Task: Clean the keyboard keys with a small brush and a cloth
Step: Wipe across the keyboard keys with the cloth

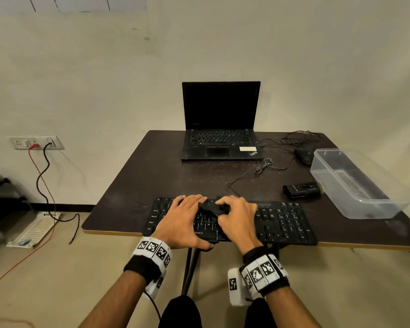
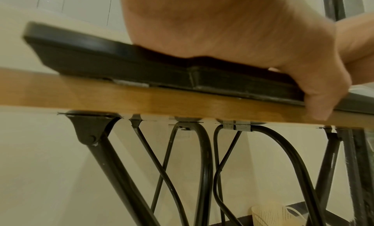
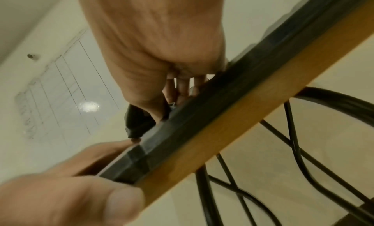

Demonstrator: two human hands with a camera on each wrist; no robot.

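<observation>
At lower centre of the head view, a black keyboard (image 1: 230, 221) lies on the dark table (image 1: 152, 176), overhanging its near edge. The left hand (image 1: 182, 221) lies flat on the keys, fingers extended, thumb over the front edge; the right hand (image 1: 237, 218) pinches a black cloth (image 1: 211, 208). Cream wall (image 1: 81, 67); laptop (image 1: 220, 124) labelled "ThinkPad".

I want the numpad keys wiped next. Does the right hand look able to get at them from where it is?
Probably yes. The right hand grips a dark cloth mid-keyboard, and the numpad keys lie bare just to its right, with nothing on them. The left hand rests on the other side.
</observation>
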